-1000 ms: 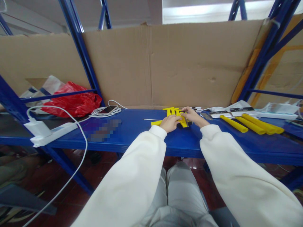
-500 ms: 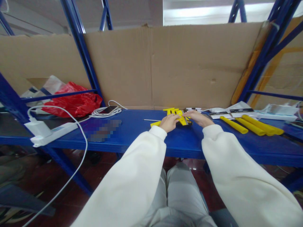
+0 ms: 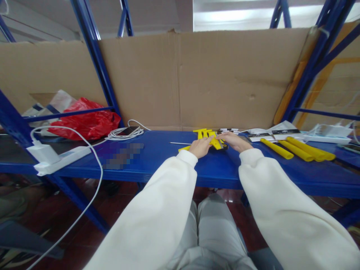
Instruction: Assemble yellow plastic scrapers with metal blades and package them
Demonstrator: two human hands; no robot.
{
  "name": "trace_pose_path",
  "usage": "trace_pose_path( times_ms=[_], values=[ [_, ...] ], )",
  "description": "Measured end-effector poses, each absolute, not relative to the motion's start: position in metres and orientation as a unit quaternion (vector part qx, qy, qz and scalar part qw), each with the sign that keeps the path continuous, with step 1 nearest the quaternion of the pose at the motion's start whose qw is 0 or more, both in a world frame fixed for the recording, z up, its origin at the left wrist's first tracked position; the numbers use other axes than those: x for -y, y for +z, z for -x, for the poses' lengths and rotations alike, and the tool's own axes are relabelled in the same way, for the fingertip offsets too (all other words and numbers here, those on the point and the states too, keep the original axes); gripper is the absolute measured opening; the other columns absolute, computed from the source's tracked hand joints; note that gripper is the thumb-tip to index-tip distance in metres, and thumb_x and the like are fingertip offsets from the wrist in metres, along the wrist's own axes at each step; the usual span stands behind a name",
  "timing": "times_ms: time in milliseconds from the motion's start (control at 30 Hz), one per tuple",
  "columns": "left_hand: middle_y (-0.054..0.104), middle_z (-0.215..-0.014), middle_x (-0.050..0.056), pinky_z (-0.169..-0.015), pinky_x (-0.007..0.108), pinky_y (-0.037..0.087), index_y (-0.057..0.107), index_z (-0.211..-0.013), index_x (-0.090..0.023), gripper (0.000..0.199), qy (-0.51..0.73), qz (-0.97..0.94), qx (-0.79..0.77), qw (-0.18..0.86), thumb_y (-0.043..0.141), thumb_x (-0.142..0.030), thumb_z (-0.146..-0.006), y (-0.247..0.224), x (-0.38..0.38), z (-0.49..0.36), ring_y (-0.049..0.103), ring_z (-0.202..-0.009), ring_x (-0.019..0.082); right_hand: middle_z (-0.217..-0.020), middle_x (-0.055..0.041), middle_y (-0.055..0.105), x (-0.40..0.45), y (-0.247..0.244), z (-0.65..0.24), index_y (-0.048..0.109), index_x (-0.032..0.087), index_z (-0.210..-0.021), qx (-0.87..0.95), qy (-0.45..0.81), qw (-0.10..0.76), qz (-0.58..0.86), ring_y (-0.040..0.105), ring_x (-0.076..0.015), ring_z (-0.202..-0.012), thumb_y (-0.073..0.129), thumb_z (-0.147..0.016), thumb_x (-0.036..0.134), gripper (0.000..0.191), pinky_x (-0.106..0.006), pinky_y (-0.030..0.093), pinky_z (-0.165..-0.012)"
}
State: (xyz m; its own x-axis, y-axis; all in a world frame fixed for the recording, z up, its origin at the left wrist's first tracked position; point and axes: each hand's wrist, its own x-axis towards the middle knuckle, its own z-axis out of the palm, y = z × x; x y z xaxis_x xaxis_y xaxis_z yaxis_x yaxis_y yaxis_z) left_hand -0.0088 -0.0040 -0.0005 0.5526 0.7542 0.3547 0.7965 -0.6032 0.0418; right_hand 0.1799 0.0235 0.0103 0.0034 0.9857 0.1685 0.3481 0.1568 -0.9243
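Note:
My left hand (image 3: 200, 147) is closed on the near side of a yellow plastic scraper-like head (image 3: 216, 143), which lies low over the blue tabletop. From the other side my right hand (image 3: 235, 141) reaches in, its fingertips pinched at the top of the same head. A dark piece (image 3: 224, 146) shows just under it. More yellow T-shaped parts (image 3: 201, 132) lie right behind my left hand. A thin metal rod (image 3: 179, 143) and the end of a yellow piece (image 3: 184, 148) stick out to the left of that hand. My fingers hide much of the contact.
Yellow tubes (image 3: 300, 149) lie on the right, in front of white packets (image 3: 287, 129). Coiled white cable (image 3: 126, 133), a red plastic bag (image 3: 87, 119) and a power strip (image 3: 64, 159) are on the left. Cardboard (image 3: 225, 78) closes off the back.
Both hands stay at the yellow head with hardly any movement. The whole view has shifted very slightly.

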Motion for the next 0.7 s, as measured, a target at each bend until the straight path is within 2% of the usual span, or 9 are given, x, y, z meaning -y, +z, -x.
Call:
trace_pose_path(
  times_ms=[200, 367, 500, 600, 700],
  values=[
    [0.061, -0.151, 0.016, -0.108, 0.040, 0.053, 0.041, -0.161, -0.021, 0.058, -0.169, 0.870, 0.457, 0.072, 0.046, -0.018, -0.104, 0.005, 0.010, 0.010, 0.065, -0.131, 0.027, -0.080, -0.0067, 0.077, -0.022, 0.010, -0.178, 0.072, 0.019, -0.067, 0.610, 0.366, 0.456, 0.535, 0.071, -0.0222, -0.090, 0.086, -0.069, 0.039, 0.025, -0.032, 0.053, -0.093],
    [0.063, -0.149, 0.014, -0.109, 0.039, 0.053, 0.045, -0.159, -0.022, 0.058, -0.170, 0.862, 0.472, 0.067, 0.046, -0.016, -0.102, 0.009, 0.013, 0.011, 0.066, -0.130, 0.027, -0.087, -0.0087, 0.078, -0.027, 0.010, -0.183, 0.076, 0.018, -0.076, 0.621, 0.343, 0.458, 0.535, 0.071, -0.0227, -0.096, 0.084, -0.074, 0.044, 0.028, -0.033, 0.053, -0.092],
    [0.066, -0.146, 0.012, -0.108, 0.039, 0.053, 0.049, -0.157, -0.025, 0.056, -0.179, 0.858, 0.477, 0.062, 0.048, -0.018, -0.101, 0.007, 0.012, 0.013, 0.068, -0.127, 0.027, -0.098, -0.0114, 0.079, -0.033, 0.011, -0.214, 0.081, 0.016, -0.088, 0.603, 0.169, 0.467, 0.624, 0.070, -0.0267, -0.105, 0.070, -0.087, 0.034, 0.021, -0.036, 0.053, -0.095],
    [0.067, -0.146, 0.010, -0.108, 0.039, 0.053, 0.051, -0.156, -0.027, 0.055, -0.180, 0.863, 0.469, 0.060, 0.048, -0.019, -0.102, 0.004, 0.009, 0.014, 0.068, -0.127, 0.027, -0.115, -0.0156, 0.077, -0.033, 0.008, -0.249, 0.083, 0.017, -0.106, 0.544, 0.011, 0.392, 0.742, 0.067, -0.0327, -0.117, 0.064, -0.089, 0.024, 0.026, -0.046, 0.050, -0.103],
    [0.066, -0.146, 0.010, -0.109, 0.039, 0.052, 0.051, -0.156, -0.027, 0.055, -0.184, 0.863, 0.466, 0.058, 0.048, -0.020, -0.102, 0.003, 0.007, 0.014, 0.068, -0.128, 0.027, -0.124, -0.0174, 0.074, -0.030, 0.000, -0.277, 0.082, 0.021, -0.115, 0.498, -0.026, 0.310, 0.809, 0.062, -0.0375, -0.125, 0.065, -0.088, 0.023, 0.032, -0.055, 0.049, -0.105]
  ],
)
